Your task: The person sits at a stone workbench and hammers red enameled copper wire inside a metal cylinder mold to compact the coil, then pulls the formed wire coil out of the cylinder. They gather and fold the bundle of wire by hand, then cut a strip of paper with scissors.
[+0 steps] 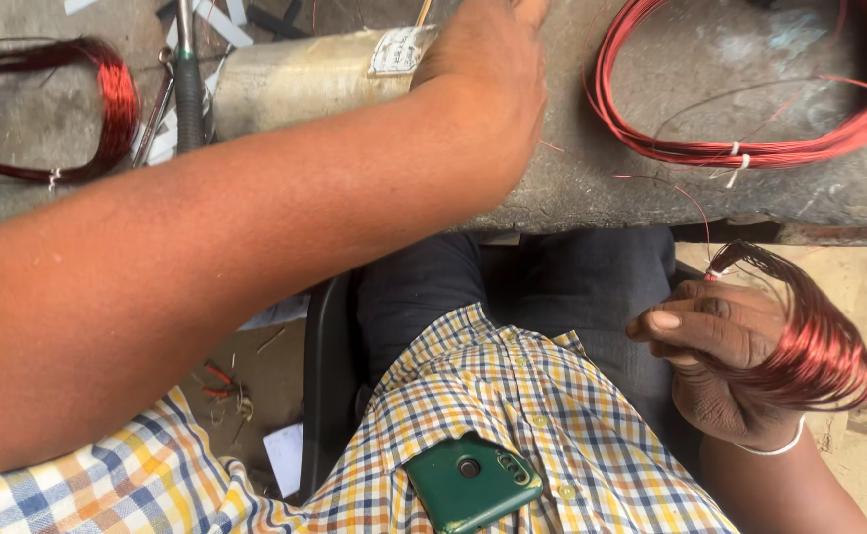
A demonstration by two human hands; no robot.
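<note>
My left hand (488,74) reaches across the grey workbench (592,188) and rests on the end of a pale cylinder (305,79) with a paper label; whether it grips the cylinder I cannot tell. My right hand (720,346) hangs below the bench edge beside my lap, closed on a bundle of red enamelled wire (819,346) looped over its fingers. A thin strand runs from that bundle up to the bench.
A large red wire coil (750,148) lies on the bench at the right, a smaller one (107,99) at the far left. Pliers and a metal tool (184,79) lie beside the cylinder. A green phone (468,485) sits in my checked shirt pocket.
</note>
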